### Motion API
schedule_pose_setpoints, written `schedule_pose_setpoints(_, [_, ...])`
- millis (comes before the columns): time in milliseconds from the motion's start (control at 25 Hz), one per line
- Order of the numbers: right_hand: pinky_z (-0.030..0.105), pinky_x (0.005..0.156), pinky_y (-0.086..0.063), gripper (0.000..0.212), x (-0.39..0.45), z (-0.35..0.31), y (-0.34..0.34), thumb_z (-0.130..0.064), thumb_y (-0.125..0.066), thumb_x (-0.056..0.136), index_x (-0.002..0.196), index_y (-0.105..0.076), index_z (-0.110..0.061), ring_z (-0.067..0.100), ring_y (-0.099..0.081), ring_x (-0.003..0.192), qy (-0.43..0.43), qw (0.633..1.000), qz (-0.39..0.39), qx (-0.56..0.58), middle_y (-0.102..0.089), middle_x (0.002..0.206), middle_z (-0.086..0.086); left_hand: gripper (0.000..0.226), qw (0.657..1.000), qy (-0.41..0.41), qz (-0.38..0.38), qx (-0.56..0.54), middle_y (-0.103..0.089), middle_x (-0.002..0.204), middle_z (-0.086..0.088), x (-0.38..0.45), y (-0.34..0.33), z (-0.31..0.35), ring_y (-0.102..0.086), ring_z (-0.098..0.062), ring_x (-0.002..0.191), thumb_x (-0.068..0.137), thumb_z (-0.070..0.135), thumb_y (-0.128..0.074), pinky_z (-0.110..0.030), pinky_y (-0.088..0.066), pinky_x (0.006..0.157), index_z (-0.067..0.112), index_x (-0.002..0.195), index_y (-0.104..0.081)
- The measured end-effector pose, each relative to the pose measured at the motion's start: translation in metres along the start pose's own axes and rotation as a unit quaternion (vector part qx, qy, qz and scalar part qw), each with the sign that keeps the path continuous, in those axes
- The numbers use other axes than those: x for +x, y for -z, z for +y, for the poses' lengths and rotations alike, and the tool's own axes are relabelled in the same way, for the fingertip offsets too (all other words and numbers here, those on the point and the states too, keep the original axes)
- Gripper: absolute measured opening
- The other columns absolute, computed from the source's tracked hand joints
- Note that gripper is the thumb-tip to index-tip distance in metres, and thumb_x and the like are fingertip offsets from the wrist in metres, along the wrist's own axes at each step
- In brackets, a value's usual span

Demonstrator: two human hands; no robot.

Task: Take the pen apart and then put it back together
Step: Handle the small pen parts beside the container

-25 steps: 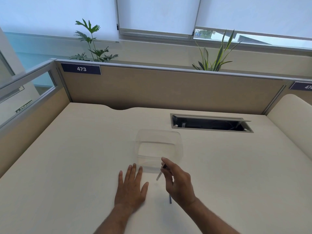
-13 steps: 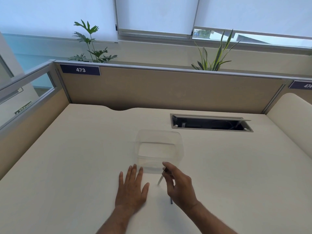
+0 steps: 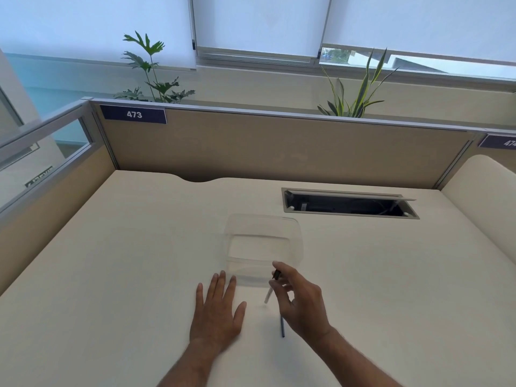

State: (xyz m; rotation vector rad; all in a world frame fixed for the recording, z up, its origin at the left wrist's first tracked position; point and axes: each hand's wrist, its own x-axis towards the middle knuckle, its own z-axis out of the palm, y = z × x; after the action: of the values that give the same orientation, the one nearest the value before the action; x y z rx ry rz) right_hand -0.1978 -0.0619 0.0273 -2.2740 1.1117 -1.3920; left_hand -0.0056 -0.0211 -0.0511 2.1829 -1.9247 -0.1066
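- We hold a slim pale pen part (image 3: 268, 295) in our right hand (image 3: 303, 305); its dark upper end sits between the thumb and the fingertips, and its pale lower end hangs down towards the desk (image 3: 111, 275), tilted a little to the left.
- The right fingers are curled and pinch this part near its top. Whether the lower tip touches the desk, we cannot tell.
- A second piece, a thin dark pen rod (image 3: 282, 327), lies on the desk just below the right hand, with its long axis running nearly towards us. The right hand is the nearer one to it.
- Our left hand (image 3: 217, 311) lies flat on the desk with straight, spread fingers, just beside the held part, and holds nothing.
- Behind both hands stands a clear plastic container (image 3: 262, 219).
- We judge that the pen is apart now, and that the next move depends on lining up the two pieces along one axis.
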Motion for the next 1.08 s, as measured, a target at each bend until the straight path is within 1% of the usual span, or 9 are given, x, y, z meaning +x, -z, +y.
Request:
schedule_pose_setpoints(160, [0.015,0.075,-0.058,0.036,0.008,-0.001,0.002,-0.014,-0.072,0.086,0.119,-0.060,-0.018,0.001,-0.070,0.080,-0.002,0.998,0.046,0.035,-0.073,0.093,-0.006,0.068,1.000,-0.003,0.002,-0.006,-0.025,0.158,-0.010,0.000,0.001,0.002,-0.019,-0.024,0.146,0.090,0.051,-0.037,-0.050,0.001,0.115,0.018,0.148,-0.030])
schedule_pose_setpoints(200, [0.015,0.075,-0.058,0.036,0.007,-0.001,0.002,-0.014,-0.073,0.085,0.118,-0.060,-0.019,0.000,-0.070,0.081,-0.006,0.998,0.042,0.041,-0.073,0.093,-0.007,0.067,1.000,-0.005,0.003,-0.007,-0.027,0.157,-0.011,0.000,0.001,0.002,-0.021,-0.025,0.146,0.089,0.050,-0.039,-0.050,0.000,0.115,0.017,0.148,-0.032])
schedule_pose_setpoints(280, [0.022,0.070,-0.060,0.036,0.002,-0.001,0.001,-0.012,-0.074,0.084,0.116,-0.060,-0.022,0.002,-0.070,0.077,0.003,1.000,-0.002,0.009,-0.073,0.090,-0.008,0.067,1.000,-0.007,0.002,-0.007,-0.029,0.156,-0.011,0.000,0.001,0.002,-0.022,-0.025,0.145,0.089,0.050,-0.039,-0.051,-0.001,0.115,0.017,0.147,-0.033])
schedule_pose_setpoints(360, [0.028,0.064,-0.060,0.039,-0.003,0.000,-0.002,-0.010,-0.076,0.082,0.115,-0.060,-0.025,0.005,-0.071,0.073,0.015,0.999,-0.038,-0.024,-0.074,0.085,-0.008,0.068,1.000,-0.001,-0.003,0.004,-0.023,0.159,-0.010,-0.001,0.000,-0.002,-0.016,-0.024,0.147,0.091,0.052,-0.034,-0.051,0.002,0.115,0.019,0.149,-0.027])
schedule_pose_setpoints(440, [0.026,0.066,-0.061,0.041,-0.004,0.002,-0.002,-0.008,-0.077,0.081,0.115,-0.060,-0.024,0.004,-0.072,0.074,0.007,1.000,-0.022,-0.013,-0.074,0.086,-0.008,0.069,1.000,-0.001,-0.004,0.012,-0.019,0.160,-0.009,0.000,-0.001,-0.002,-0.012,-0.022,0.148,0.091,0.054,-0.027,-0.051,0.003,0.116,0.020,0.151,-0.023])
schedule_pose_setpoints(560, [0.022,0.071,-0.060,0.039,0.000,0.001,0.000,-0.012,-0.075,0.083,0.117,-0.061,-0.022,0.003,-0.071,0.077,-0.002,1.000,0.000,0.016,-0.074,0.088,-0.007,0.071,1.000,0.000,-0.003,0.014,-0.023,0.159,-0.009,0.000,0.000,-0.001,-0.015,-0.023,0.147,0.089,0.055,-0.021,-0.051,0.001,0.115,0.019,0.150,-0.026])
schedule_pose_setpoints(880, [0.024,0.067,-0.060,0.042,0.001,-0.001,0.000,-0.011,-0.074,0.083,0.118,-0.058,-0.027,0.002,-0.071,0.075,-0.004,1.000,-0.025,0.009,-0.074,0.087,-0.010,0.069,1.000,0.002,-0.006,0.008,-0.018,0.160,-0.008,0.001,-0.001,-0.001,-0.010,-0.022,0.148,0.090,0.054,-0.029,-0.051,0.003,0.116,0.021,0.151,-0.022])
schedule_pose_setpoints(1000, [0.022,0.068,-0.060,0.037,0.007,-0.002,0.002,-0.015,-0.070,0.085,0.118,-0.058,-0.026,0.001,-0.071,0.076,-0.006,1.000,-0.006,0.012,-0.074,0.088,-0.010,0.070,1.000,0.003,-0.007,0.012,-0.012,0.162,-0.007,0.001,-0.001,-0.001,-0.004,-0.020,0.149,0.091,0.055,-0.026,-0.050,0.007,0.116,0.022,0.152,-0.016])
schedule_pose_setpoints(1080, [0.020,0.070,-0.060,0.032,0.011,-0.003,0.003,-0.019,-0.067,0.088,0.119,-0.059,-0.025,0.000,-0.070,0.078,-0.008,1.000,0.016,0.020,-0.073,0.089,-0.011,0.069,1.000,0.002,-0.005,0.001,-0.013,0.161,-0.007,0.000,-0.001,-0.001,-0.006,-0.021,0.148,0.091,0.054,-0.028,-0.050,0.006,0.116,0.021,0.152,-0.018])
